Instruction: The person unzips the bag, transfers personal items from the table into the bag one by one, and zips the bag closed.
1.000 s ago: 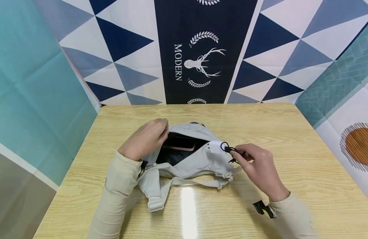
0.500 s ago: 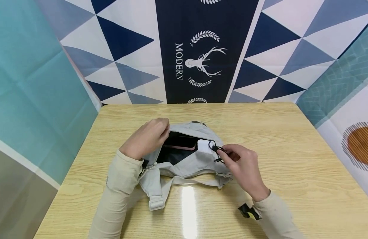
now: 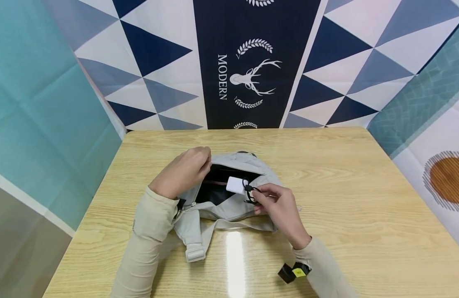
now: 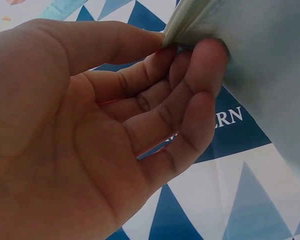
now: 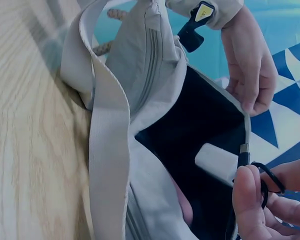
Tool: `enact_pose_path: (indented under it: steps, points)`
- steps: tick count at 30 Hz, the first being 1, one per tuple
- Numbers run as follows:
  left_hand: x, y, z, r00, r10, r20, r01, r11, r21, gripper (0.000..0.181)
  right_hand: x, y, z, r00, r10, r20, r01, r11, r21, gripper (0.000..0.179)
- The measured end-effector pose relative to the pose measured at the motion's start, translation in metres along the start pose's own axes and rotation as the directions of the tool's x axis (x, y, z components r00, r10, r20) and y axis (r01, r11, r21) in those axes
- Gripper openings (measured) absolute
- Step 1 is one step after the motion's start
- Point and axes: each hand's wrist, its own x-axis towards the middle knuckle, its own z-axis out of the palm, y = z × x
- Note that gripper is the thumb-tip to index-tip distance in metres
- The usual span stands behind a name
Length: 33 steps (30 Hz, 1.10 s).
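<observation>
A light grey waist bag (image 3: 226, 212) lies on the table with its main pocket unzipped, showing a black lining. My left hand (image 3: 185, 171) pinches the rim of the opening at its left end; the left wrist view has thumb and fingertips on the zip edge (image 4: 190, 20). Between thumb and fingers, my right hand (image 3: 279, 207) holds a coiled black charging cable (image 3: 248, 188). A white plug adapter (image 3: 235, 185) is attached to it and hangs over the open pocket. Inside lies a phone with a pink edge (image 3: 217, 182), partly hidden by the adapter.
The bag's strap and white buckle (image 3: 195, 253) trail toward the front of the wooden table (image 3: 345, 186). A patterned cloth (image 3: 244, 62) hangs behind the table, and a teal cloth (image 3: 58, 103) stands at the left.
My right hand has carried the adapter and cable leftward, from the bag's right end to over the opening. My left hand keeps its hold on the rim.
</observation>
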Motion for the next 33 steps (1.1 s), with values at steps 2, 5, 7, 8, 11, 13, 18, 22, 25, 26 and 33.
enact_pose_path:
  steps: [2,5,7,8,11,13,18,22,25,26,33]
  points:
    - [0.0,0.0,0.0,1.0,0.0,0.005,0.0,1.0,0.001,0.021,0.004,0.002,0.002,0.999,0.027,0.025,-0.028,0.998,0.049,0.019]
    - [0.0,0.0,0.0,1.0,-0.005,0.008,0.005,1.0,-0.002,0.021,0.011,0.005,0.007,0.997,0.054,0.057,-0.06,0.992,0.115,0.022]
    - [0.0,0.0,0.0,1.0,-0.007,0.009,0.007,1.0,-0.002,0.021,0.013,0.007,0.012,0.996,0.062,0.071,-0.072,0.986,0.15,0.023]
    - [0.0,0.0,0.0,1.0,-0.008,0.01,0.008,1.0,-0.003,0.022,0.014,0.008,0.014,0.995,0.065,0.078,-0.077,0.984,0.163,0.023]
    - [0.0,0.0,0.0,1.0,-0.013,0.015,0.013,1.0,-0.003,0.021,0.016,0.011,0.023,0.993,0.063,0.101,-0.082,0.977,0.197,0.023]
    - [0.0,0.0,0.0,1.0,-0.018,0.019,0.018,1.0,-0.002,0.022,0.016,0.012,0.029,0.991,0.062,0.115,-0.087,0.972,0.219,0.024]
    - [0.001,0.001,-0.001,0.999,-0.026,0.027,0.027,1.0,-0.007,0.022,0.02,0.015,0.038,0.985,0.068,0.157,-0.112,0.95,0.292,0.03]
    - [0.001,0.001,-0.001,0.999,-0.029,0.034,0.03,0.999,-0.011,0.021,0.023,0.015,0.044,0.984,0.074,0.164,-0.119,0.953,0.279,0.038]
    - [0.001,0.002,-0.002,0.999,-0.033,0.039,0.033,0.999,-0.013,0.021,0.024,0.016,0.048,0.986,0.059,0.157,-0.088,0.978,0.187,0.046]
    - [0.001,0.002,-0.002,0.999,-0.035,0.04,0.035,0.999,-0.013,0.02,0.024,0.017,0.05,0.985,0.052,0.163,-0.078,0.985,0.154,0.049]
    - [0.001,0.002,-0.001,0.998,-0.039,0.046,0.039,0.999,-0.007,0.02,0.015,0.01,0.049,0.973,-0.036,0.227,0.056,0.995,-0.083,0.052]
